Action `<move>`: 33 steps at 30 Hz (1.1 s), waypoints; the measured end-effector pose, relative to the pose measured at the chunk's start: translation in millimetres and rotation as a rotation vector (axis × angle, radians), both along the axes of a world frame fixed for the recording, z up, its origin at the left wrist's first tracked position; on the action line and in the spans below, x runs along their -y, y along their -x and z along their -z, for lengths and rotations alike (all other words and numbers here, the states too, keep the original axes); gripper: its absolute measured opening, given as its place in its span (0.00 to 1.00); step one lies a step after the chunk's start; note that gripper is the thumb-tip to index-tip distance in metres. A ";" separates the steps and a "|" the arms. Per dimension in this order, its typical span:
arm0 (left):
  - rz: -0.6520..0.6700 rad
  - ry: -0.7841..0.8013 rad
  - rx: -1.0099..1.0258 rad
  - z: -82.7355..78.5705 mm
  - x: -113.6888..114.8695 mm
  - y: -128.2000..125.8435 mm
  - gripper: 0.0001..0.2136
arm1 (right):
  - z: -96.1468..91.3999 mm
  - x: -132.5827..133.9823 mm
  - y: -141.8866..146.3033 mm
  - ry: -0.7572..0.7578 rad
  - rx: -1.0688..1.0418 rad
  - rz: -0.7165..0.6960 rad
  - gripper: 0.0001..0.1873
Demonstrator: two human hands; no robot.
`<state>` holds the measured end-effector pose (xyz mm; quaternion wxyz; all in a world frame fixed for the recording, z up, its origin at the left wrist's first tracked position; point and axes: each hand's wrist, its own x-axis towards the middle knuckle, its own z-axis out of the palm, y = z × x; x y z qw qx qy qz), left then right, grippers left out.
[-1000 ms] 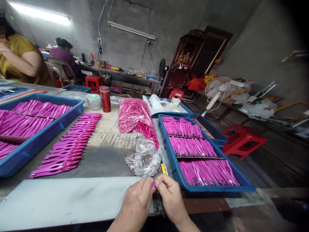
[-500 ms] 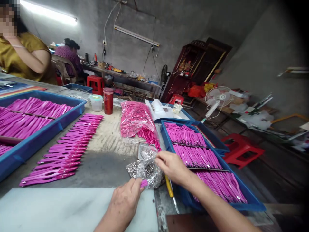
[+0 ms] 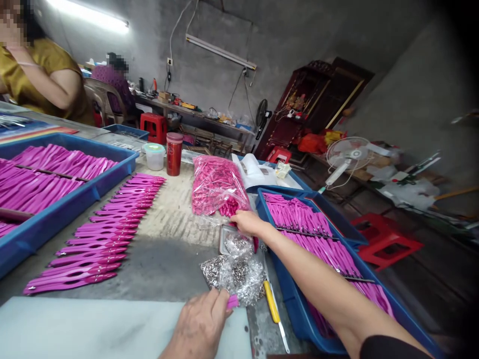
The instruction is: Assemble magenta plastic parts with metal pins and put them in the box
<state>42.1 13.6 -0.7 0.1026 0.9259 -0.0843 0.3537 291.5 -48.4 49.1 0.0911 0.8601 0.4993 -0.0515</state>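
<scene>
My left hand [image 3: 204, 319] is closed around a magenta plastic strip [image 3: 232, 302], whose end sticks out past the fingertips above the white board [image 3: 123, 326]. My right hand [image 3: 247, 223] reaches forward to the mouth of a clear bag of small pink parts [image 3: 217, 182]. Its fingers are drawn together there, and what they grip is hidden. Between the hands lies an open plastic bag of small metal pieces [image 3: 239, 274], with a small tray [image 3: 223, 239] behind it. A yellow-handled tool [image 3: 272, 301] rests to its right.
Magenta strips joined to pink parts lie in a row [image 3: 93, 234] on the left. Blue trays of magenta strips flank the table, at left [image 3: 90, 192] and right [image 3: 295, 299]. A red tumbler [image 3: 174, 154] and lidded tub [image 3: 154, 157] stand behind. Another person [image 3: 63, 75] sits far left.
My right hand has moved forward from the bag of metal pieces to the bag of pink parts. My left hand keeps the magenta strip in nearly the same place.
</scene>
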 end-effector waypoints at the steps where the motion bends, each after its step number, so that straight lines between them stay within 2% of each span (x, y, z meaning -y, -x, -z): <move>1: 0.002 0.007 -0.005 -0.2 0.3 0.0 0.10 | 0.7 -0.1 -2.7 -0.003 -0.009 -0.005 0.14; 7: -0.011 0.023 -0.006 -2.5 1.0 0.7 0.11 | 6.0 -3.5 -7.8 -0.137 -0.062 0.039 0.11; 13: -0.039 0.040 -0.028 -4.8 1.5 0.6 0.12 | 5.4 -2.8 -2.0 -0.449 -0.183 0.186 0.05; 18: -0.050 0.054 -0.029 -3.4 2.4 2.0 0.12 | -1.5 3.4 8.9 -0.712 -0.403 0.308 0.03; 22: -0.056 0.060 0.007 -2.5 2.7 2.7 0.11 | -9.6 14.1 29.2 -0.830 -0.668 0.330 0.12; 28: -0.028 0.081 0.034 -5.9 2.0 4.8 0.11 | -26.7 44.6 76.1 -0.942 -0.914 0.388 0.09; 33: -0.007 0.088 0.011 -9.6 1.1 7.9 0.11 | -38.2 71.6 114.6 -1.077 -1.141 0.447 0.14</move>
